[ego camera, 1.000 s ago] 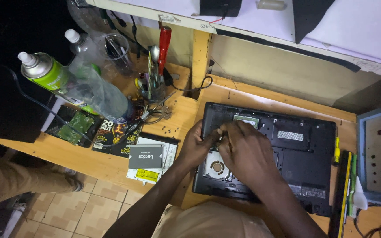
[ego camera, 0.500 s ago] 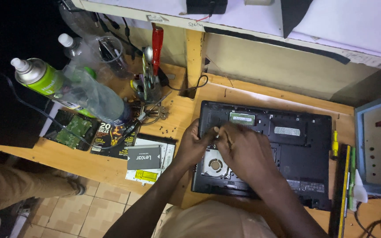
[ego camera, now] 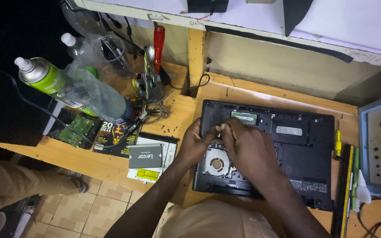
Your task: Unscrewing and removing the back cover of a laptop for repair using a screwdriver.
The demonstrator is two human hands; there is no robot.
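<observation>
Since the earlier frames the hands had barely shifted, both staying bent over the open underside of the black laptop (ego camera: 287,150) while the view slid slightly. The left hand (ego camera: 198,143) rested on the laptop's left edge, its fingers curled in a clenched grip pinching something too small to make out. The right hand (ego camera: 248,147) lay just beside it, fingertips meeting the left's above the round fan (ego camera: 217,163); whether its grip held anything I cannot tell. The laptop lay flat on the wooden desk (ego camera: 111,165). To the left sat a small grey drive (ego camera: 145,155), a green circuit board (ego camera: 75,130), a green spray can (ego camera: 42,78) and a clear plastic bottle (ego camera: 98,94). A red-handled screwdriver (ego camera: 158,42) stood behind them.
</observation>
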